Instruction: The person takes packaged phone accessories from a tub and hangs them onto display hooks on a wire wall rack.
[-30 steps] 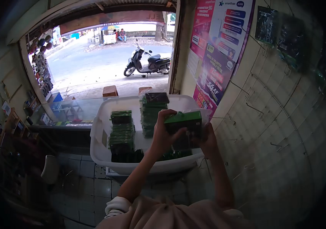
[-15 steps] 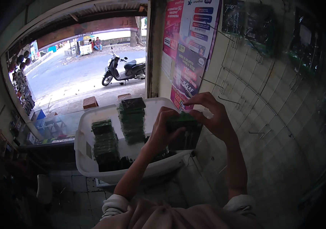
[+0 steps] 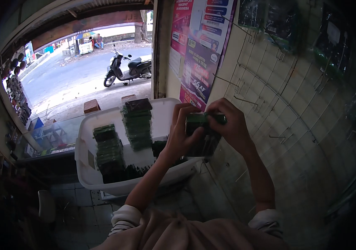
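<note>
My left hand point(image 3: 181, 132) is wrapped round the left side of a dark package with a green top edge point(image 3: 205, 146), its thumb across the front. At the top right of the same package, my right hand point(image 3: 231, 126) has its thumb and bent fingers pinched on the green edge. Black covers the package's lower part, and its print is too dark to read. Beneath and to the left of my hands stands a white plastic tub point(image 3: 79, 160). Inside it are a left stack of green, plastic-wrapped packs point(image 3: 109, 152) and a taller stack of similar packs point(image 3: 138, 127).
To the right, a wire grid point(image 3: 269, 100) with protruding hooks covers the wall, with dark packets point(image 3: 282, 25) hanging high up. Posters point(image 3: 201, 62) are behind my hands. Outside the opening, a scooter point(image 3: 128, 68) is parked. A glass counter point(image 3: 57, 135) lies beyond the tub.
My right hand has come down from above the package, and its fingers now close on the top edge. The whole view has shifted slightly, moving the tub and doorway up and left.
</note>
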The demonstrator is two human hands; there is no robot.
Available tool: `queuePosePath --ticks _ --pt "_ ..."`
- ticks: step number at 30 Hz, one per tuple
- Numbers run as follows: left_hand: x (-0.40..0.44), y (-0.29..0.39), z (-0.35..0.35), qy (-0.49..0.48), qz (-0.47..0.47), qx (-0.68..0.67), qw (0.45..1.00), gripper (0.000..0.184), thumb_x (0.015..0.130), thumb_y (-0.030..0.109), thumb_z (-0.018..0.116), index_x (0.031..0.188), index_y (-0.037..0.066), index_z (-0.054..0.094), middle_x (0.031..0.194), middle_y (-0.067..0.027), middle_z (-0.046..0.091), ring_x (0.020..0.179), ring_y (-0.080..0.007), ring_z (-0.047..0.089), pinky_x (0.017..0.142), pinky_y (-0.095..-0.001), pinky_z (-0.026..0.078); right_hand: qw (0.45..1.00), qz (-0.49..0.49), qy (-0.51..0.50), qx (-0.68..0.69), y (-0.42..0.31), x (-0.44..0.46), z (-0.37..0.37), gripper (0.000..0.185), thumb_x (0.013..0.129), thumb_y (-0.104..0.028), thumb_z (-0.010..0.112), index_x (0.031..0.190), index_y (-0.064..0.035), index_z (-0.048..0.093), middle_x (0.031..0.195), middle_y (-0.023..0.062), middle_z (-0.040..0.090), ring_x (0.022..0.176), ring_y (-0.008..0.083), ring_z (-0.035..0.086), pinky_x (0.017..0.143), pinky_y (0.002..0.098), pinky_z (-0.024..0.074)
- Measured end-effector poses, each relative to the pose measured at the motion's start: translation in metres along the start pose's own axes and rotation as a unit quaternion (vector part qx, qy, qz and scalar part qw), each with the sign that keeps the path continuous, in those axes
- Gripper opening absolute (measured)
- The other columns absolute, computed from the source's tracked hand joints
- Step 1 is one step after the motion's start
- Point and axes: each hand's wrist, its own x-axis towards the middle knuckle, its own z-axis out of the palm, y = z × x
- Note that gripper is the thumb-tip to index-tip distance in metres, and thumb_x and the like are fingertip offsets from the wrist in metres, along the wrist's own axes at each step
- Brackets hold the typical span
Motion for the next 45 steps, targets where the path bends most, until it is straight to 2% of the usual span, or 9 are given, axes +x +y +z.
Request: queuePosePath --ticks 7,13,16,19,25,30,34,37,45 --pt "0.029 0.011 -0.005 -0.025 -0.018 0.014 0.999 0.017 0.073 0.007 0.063 0.088 0.001 0.057 0.088 -0.0091 0.057 0.085 -0.0202 0.057 0.078 -0.0288 0.042 0.997 -0.028 0.053 -0.058 -0.002 0.002 -0.001 0.018 0.075 -0.006 0.062 0.090 -0.0023 0.054 0.090 0.0087 0.054 0.086 0.0227 0.058 0.075 0.0305 0.0470" --pt "0.039 0.009 -0.001 -0.068 -0.035 -0.064 0.995 0.034 0.072 0.012 0.067 0.099 0.002 0.050 0.095 -0.0113 0.054 0.090 -0.0255 0.057 0.076 -0.0339 0.044 0.989 -0.035 0.138 -0.029 -0.007 0.015 -0.003 0.014 0.075 0.000 0.059 0.087 -0.0022 0.053 0.085 0.0060 0.054 0.081 0.0158 0.058 0.072 0.0265 0.0448" --pt "0.054 0.009 0.003 -0.099 -0.045 -0.089 0.990 0.065 0.066 0.020 0.075 0.117 0.006 0.037 0.103 -0.0134 0.054 0.097 -0.0236 0.057 0.081 -0.0323 0.045 0.987 -0.039 0.149 -0.044 -0.011 0.035 -0.017 0.011 0.077 -0.004 0.058 0.087 -0.0015 0.052 0.083 0.0049 0.054 0.079 0.0130 0.057 0.071 0.0258 0.0446" --pt "0.072 0.001 0.014 -0.073 -0.058 -0.225 0.970 0.068 0.067 0.018 0.075 0.120 0.006 0.033 0.103 -0.0140 0.054 0.096 -0.0205 0.057 0.081 -0.0317 0.046 0.986 -0.035 0.161 -0.040 -0.019 0.059 -0.031 0.014 0.077 -0.008 0.061 0.086 0.0002 0.054 0.082 0.0073 0.056 0.080 0.0162 0.060 0.070 0.0275 0.0464" --pt "0.146 -0.005 0.014 -0.055 0.001 -0.230 0.972 0.066 0.071 0.016 0.073 0.120 0.005 0.031 0.101 -0.0099 0.051 0.095 -0.0145 0.053 0.081 -0.0275 0.046 0.992 0.046 0.116 -0.015 -0.044 0.117 -0.070 0.024 0.078 -0.019 0.065 0.092 -0.0007 0.058 0.085 0.0075 0.062 0.085 0.0136 0.058 0.075 0.0262 0.0449" --pt "0.239 0.006 0.007 -0.065 0.068 -0.306 0.947 0.066 0.075 0.012 0.070 0.121 0.003 0.025 0.103 -0.0147 0.053 0.092 -0.0172 0.057 0.076 -0.0279 0.049 0.981 -0.078 0.170 -0.047 -0.055 0.166 -0.103 0.039 0.078 -0.023 0.064 0.111 -0.0078 0.050 0.104 0.0082 0.058 0.092 0.0148 0.056 0.080 0.0281 0.0433" --pt "0.302 0.018 0.019 -0.037 0.047 -0.379 0.923 0.058 0.081 0.015 0.064 0.128 0.009 0.030 0.111 -0.0143 0.052 0.097 -0.0175 0.055 0.080 -0.0282 0.047 0.948 -0.152 0.260 -0.104 -0.045 0.235 -0.140 0.037 0.076 -0.023 0.065 0.108 -0.0083 0.052 0.104 0.0092 0.058 0.094 0.0196 0.058 0.080 0.0296 0.0433" --pt "0.356 -0.004 0.036 0.035 0.181 -0.216 0.959 0.055 0.083 0.019 0.061 0.129 0.008 0.033 0.116 -0.0147 0.050 0.100 -0.0190 0.053 0.082 -0.0287 0.046 0.920 -0.182 0.296 -0.179 -0.028 0.277 -0.165 0.034 0.075 -0.023 0.066 0.103 -0.0083 0.055 0.101 0.0105 0.060 0.094 0.0241 0.059 0.080 0.0314 0.0438" --pt "0.421 -0.027 0.051 -0.003 0.108 -0.214 0.971 0.053 0.078 0.029 0.064 0.124 0.009 0.045 0.116 -0.0177 0.053 0.106 -0.0263 0.053 0.089 -0.0325 0.041 0.908 -0.160 0.316 -0.223 -0.015 0.330 -0.194 0.026 0.073 -0.022 0.065 0.095 -0.0084 0.062 0.090 0.0112 0.064 0.084 0.0261 0.062 0.076 0.0342 0.0460"
